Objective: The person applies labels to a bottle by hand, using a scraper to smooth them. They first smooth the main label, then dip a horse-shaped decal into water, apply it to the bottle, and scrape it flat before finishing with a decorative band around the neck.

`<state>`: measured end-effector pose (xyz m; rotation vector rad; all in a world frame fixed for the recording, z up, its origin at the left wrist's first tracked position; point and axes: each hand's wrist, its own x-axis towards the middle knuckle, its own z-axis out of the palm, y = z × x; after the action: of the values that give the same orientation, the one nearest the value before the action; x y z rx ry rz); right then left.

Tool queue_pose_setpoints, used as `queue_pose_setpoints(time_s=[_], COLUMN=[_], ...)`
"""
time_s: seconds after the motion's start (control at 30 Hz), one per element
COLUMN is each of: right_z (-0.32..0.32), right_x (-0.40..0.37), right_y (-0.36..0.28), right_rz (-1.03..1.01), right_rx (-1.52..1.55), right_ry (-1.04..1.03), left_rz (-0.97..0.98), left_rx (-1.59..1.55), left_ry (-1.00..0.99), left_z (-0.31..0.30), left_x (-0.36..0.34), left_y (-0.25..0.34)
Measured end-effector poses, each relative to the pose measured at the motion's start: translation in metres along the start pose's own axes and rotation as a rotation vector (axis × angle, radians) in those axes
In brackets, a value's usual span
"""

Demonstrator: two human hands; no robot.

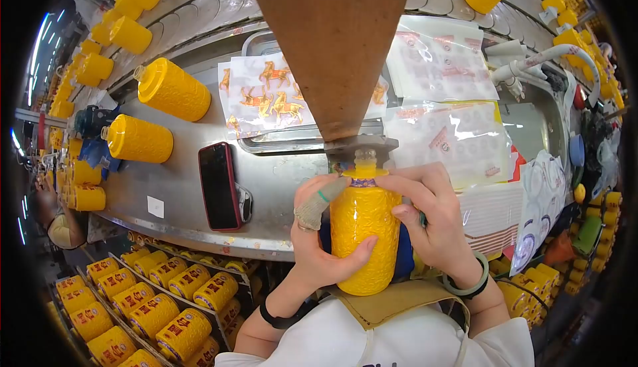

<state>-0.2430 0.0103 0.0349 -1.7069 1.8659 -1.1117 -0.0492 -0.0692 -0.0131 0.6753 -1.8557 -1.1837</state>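
An embossed yellow bottle point(364, 247) with a clear glass neck stands upright close to my chest. A narrow purple patterned band point(363, 183) runs round its shoulder. My left hand point(322, 234) is closed round the bottle's left side, its thumb across the front and a cloth cover on one finger, with fingertips at the band. My right hand point(432, 217) has its fingers curled at the bottle's right side, the index fingertip pressing the band's right end. The part of the bottle behind my fingers is hidden.
A brown post point(332, 41) rises right in front. On the metal bench lie a phone point(220, 186), horse sticker sheets point(266, 94) and clear label sheets point(445, 141). Yellow bottles point(174, 89) stand at left; a curved conveyor point(206, 8) runs behind; crated bottles point(186, 334) sit lower left.
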Motion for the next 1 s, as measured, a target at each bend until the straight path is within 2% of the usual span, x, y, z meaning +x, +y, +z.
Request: queue_pose_setpoints(time_s=[0.47,0.57,0.63,0.67,0.83,0.93,1.0], right_z=[0.006,0.007,0.007,0.006,0.007,0.009,0.009], right_x=[-0.003,-0.003,-0.003,-0.003,-0.004,-0.004,-0.004], right_y=[-0.001,-0.001,0.0,-0.001,0.0,0.0,-0.001], right_rz=[0.027,0.019,0.014,0.012,0.007,0.007,0.013], right_rx=[0.022,0.024,0.022,0.023,0.034,0.044,0.042], right_ry=[0.032,0.041,0.048,0.046,0.05,0.06,0.062], left_rz=[0.021,-0.053,-0.088,-0.144,-0.144,-0.106,-0.035], left_rx=[0.01,-0.086,-0.124,-0.171,-0.203,-0.196,-0.148], left_ry=[-0.07,0.006,-0.101,-0.116,-0.176,-0.127,0.01], left_z=[-0.002,-0.006,-0.016,-0.016,-0.017,-0.013,-0.007], left_x=[0.002,0.006,0.013,0.017,0.022,0.018,0.016], left_y=[0.0,0.002,-0.005,0.0,-0.004,-0.005,-0.005])
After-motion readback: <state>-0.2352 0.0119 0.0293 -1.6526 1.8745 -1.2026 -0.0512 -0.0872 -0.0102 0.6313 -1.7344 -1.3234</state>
